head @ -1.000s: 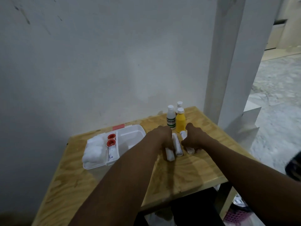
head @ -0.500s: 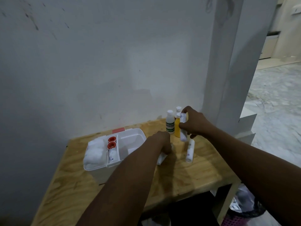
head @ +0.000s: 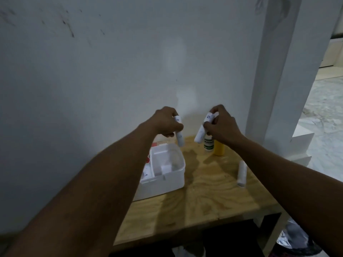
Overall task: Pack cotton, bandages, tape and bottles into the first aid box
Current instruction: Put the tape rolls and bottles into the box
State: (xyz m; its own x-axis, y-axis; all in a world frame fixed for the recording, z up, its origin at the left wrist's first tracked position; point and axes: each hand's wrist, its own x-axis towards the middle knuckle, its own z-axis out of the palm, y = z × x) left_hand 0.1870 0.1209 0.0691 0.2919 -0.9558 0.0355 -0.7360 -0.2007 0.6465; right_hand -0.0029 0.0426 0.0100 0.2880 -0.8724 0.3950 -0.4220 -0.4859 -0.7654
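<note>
My left hand (head: pixel 167 122) is raised above the far edge of the white first aid box (head: pixel 172 179) and grips a white bandage roll (head: pixel 179 138) that hangs downward. My right hand (head: pixel 220 124) is lifted beside it, closed on a second bandage roll (head: pixel 201 132) tilted toward the left. A third bandage roll (head: pixel 241 173) lies on the wooden table (head: pixel 204 197) to the right. Below my right hand stand a white bottle with a green label (head: pixel 208 144) and a yellow bottle (head: pixel 219 149), both partly hidden. My left forearm covers the box's left compartments.
A white wall rises directly behind the table. A white pillar (head: pixel 278 89) stands at the right with a stepped base. A dark shelf space opens under the table's front edge, and a bag (head: pixel 295 240) sits on the floor at the lower right.
Both hands have risen from the table, each carrying a bandage roll. The left hand moved up over the box's far edge; one roll stays on the table.
</note>
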